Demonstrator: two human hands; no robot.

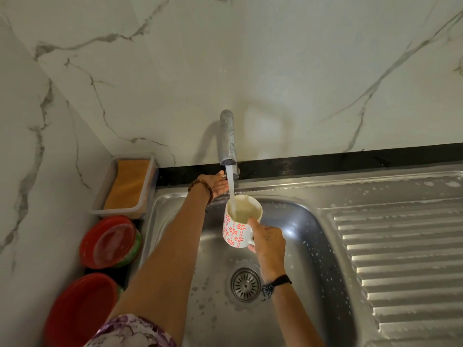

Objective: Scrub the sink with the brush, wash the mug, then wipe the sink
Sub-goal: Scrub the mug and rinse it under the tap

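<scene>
A white mug (236, 227) with a red flower pattern is held upright over the steel sink (308, 236). My right hand (269, 242) grips it by the handle side. Water runs from the chrome tap (228, 139) straight into the mug, which is partly filled. My left hand (216, 182) reaches to the base of the tap behind the stream, palm up and fingers straight; what it touches is hidden. Foam flecks dot the basin around the drain (245, 284). No brush is in view.
A clear plastic tray (100, 209) with an orange sponge (130, 184) stands at the back left. Two red bowls, one (110, 242) and another (80, 311), sit left of the sink. The ribbed drainboard (400, 259) lies to the right, with foam along its back edge.
</scene>
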